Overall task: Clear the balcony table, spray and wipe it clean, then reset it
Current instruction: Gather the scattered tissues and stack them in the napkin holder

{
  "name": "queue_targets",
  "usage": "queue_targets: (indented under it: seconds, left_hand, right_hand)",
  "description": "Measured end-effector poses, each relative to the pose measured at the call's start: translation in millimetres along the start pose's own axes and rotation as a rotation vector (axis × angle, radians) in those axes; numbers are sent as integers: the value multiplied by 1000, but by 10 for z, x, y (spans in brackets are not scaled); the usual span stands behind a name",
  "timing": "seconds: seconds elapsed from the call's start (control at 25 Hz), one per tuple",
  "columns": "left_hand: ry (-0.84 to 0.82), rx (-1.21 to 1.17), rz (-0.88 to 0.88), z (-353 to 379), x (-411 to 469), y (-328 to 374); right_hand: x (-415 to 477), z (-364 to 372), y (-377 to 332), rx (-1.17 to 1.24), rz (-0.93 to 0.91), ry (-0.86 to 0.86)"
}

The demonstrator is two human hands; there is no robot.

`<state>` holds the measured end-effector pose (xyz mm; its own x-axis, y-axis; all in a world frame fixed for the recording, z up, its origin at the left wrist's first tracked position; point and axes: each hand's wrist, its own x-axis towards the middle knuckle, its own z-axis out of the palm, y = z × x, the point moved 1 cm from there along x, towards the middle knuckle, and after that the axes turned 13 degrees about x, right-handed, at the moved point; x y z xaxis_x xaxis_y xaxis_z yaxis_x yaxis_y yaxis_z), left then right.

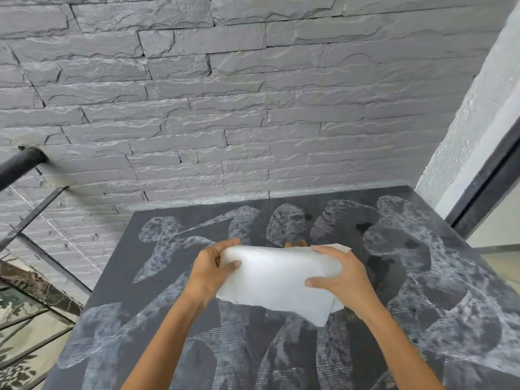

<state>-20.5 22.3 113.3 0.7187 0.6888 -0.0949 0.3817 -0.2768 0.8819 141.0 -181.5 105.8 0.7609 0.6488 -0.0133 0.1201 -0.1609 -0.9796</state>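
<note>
Gripping a white cloth [278, 280] at the frame's centre, the left hand [209, 273] curls round its left end and the right hand [342, 280] its right, above the dark smeared worktop [422, 291].

Stone wall [225, 94] behind table [422, 319]; railing [33, 215] left, door frame [484, 187] right

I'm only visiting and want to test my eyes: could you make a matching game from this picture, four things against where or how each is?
Things:
1 white cloth
2 table
3 stone wall
4 black rail

Descriptions:
A grey, behind the table
B gripped by the left hand and right hand
C dark, marked with pale streaks
D meets the wall at far left

Pairs: 1-B, 2-C, 3-A, 4-D
</note>
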Motion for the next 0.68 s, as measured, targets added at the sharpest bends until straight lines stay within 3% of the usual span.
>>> queue_targets:
  seconds: [0.12, 0.28, 0.36, 0.52, 0.68]
  left_hand:
    - [150, 420, 137, 3, -16, 80]
    - [265, 637, 249, 34, -3, 157]
    - [184, 498, 222, 30, 40, 197]
    - [-64, -69, 26, 76, 142, 230]
    - [-98, -124, 34, 263, 270, 218]
  right_hand:
    - [19, -46, -25, -194, -105, 72]
    - [61, -184, 11, -354, -157, 92]
    - [101, -302, -19, -355, -191, 31]
    - [152, -507, -31, 51, -53, -157]
    - [207, -637, 52, 126, -36, -87]
